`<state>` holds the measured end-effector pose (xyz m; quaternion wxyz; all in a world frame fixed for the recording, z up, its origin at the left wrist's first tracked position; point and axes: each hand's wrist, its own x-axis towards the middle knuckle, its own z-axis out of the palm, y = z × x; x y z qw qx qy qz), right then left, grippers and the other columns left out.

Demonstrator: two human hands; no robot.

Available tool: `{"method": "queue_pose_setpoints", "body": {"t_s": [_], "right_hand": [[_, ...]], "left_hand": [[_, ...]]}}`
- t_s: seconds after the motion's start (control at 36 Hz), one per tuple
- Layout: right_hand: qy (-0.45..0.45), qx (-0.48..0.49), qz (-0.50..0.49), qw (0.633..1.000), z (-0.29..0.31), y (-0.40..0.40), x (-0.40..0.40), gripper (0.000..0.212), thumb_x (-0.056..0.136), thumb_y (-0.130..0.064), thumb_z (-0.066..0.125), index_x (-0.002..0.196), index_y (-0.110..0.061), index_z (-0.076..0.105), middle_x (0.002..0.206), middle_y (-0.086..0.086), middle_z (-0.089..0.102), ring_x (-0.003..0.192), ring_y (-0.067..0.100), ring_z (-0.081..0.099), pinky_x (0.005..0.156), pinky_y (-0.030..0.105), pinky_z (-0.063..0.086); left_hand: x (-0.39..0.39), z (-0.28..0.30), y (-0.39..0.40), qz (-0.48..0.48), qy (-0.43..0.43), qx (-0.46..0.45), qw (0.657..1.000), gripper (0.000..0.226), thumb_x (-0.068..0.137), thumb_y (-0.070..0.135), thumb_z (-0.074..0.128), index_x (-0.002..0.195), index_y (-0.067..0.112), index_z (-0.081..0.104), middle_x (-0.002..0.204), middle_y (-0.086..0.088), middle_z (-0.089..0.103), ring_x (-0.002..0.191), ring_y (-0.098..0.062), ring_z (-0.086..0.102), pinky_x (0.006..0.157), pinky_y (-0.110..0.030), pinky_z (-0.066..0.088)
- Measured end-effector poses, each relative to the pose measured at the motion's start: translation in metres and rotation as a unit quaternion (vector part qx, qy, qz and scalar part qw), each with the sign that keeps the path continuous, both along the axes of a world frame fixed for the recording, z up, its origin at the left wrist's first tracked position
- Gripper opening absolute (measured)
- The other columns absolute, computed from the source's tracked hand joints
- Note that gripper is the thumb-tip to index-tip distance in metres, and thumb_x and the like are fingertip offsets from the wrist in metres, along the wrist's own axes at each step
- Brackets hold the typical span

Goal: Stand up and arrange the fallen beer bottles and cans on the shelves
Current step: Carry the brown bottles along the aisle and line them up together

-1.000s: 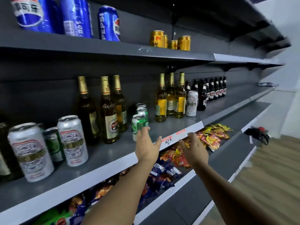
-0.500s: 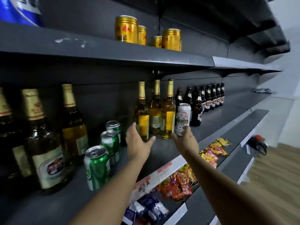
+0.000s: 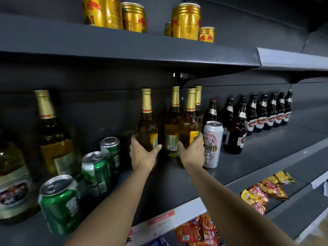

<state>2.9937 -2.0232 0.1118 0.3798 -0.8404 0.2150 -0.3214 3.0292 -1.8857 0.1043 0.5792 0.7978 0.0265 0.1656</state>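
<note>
Left hand [image 3: 142, 155] grip round one bottle [image 3: 147, 128], right hand [image 3: 192, 151] round another [image 3: 188, 128]

Middle shelf [image 3: 177, 178]: six gold-foil-necked beer bottles [image 3: 173, 121], three green cans [image 3: 96, 173], one white can [image 3: 212, 144]. About ten dark bottles [image 3: 235, 132] stand in rows; the exact count cannot be determined. Upper shelf: five gold cans [image 3: 185, 21]; lower shelf: several snack packets [image 3: 266, 190].

Mid-frame, 4 amber bottles w/ gold foil necks stand upright on the middle shelf [image 3: 177, 176]: left bottle [image 3: 147, 128], front-right bottle [image 3: 189, 126], 2 behind. White-red can [image 3: 212, 144] upright just right of them; dark bottles [image 3: 262, 112] in a row center-right, green cans [image 3: 96, 173] lower left, all upright.
</note>
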Motion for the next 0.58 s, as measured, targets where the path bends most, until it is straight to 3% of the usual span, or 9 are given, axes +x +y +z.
{"method": "queue_pose_setpoints", "body": {"t_s": [0.14,0.25,0.33,0.58], "right_hand": [[0.035,-0.015,-0.050,0.998,-0.002,-0.002,0.015,0.085,0.087,-0.039,0.067,0.148,-0.005,0.019,0.141,0.015,0.043,0.128,0.034,0.040,0.099,0.044,0.038],[0.043,-0.023,-0.078,0.996,0.000,-0.003,0.020,0.074,0.078,-0.048,0.073,0.128,-0.006,0.038,0.128,0.014,0.046,0.119,0.033,0.042,0.092,0.042,0.040],[0.035,-0.028,-0.079,0.996,-0.002,0.000,0.018,0.073,0.074,-0.050,0.076,0.121,-0.006,0.041,0.124,0.012,0.047,0.117,0.032,0.044,0.091,0.043,0.041],[0.034,-0.035,-0.025,0.998,0.001,0.018,0.006,0.077,0.077,-0.054,0.072,0.128,-0.006,0.038,0.131,0.010,0.046,0.123,0.030,0.041,0.093,0.041,0.041]], "left_hand": [[0.007,-0.005,-0.002,0.015,-0.008,0.001,1.000,0.089,0.070,0.037,0.084,0.139,0.020,0.030,0.131,-0.004,0.055,0.119,-0.027,0.055,0.096,-0.042,0.049],[0.005,-0.006,-0.001,0.024,-0.010,0.016,1.000,0.082,0.071,0.039,0.082,0.132,0.021,0.030,0.124,-0.003,0.057,0.110,-0.027,0.059,0.087,-0.038,0.051],[0.002,-0.005,0.000,0.046,-0.015,0.013,0.999,0.079,0.071,0.041,0.082,0.129,0.024,0.032,0.123,-0.001,0.057,0.108,-0.026,0.059,0.085,-0.039,0.050],[-0.010,-0.004,0.015,0.110,-0.011,0.009,0.994,0.077,0.072,0.042,0.080,0.132,0.023,0.034,0.127,-0.003,0.053,0.111,-0.029,0.057,0.080,-0.038,0.045]]}}
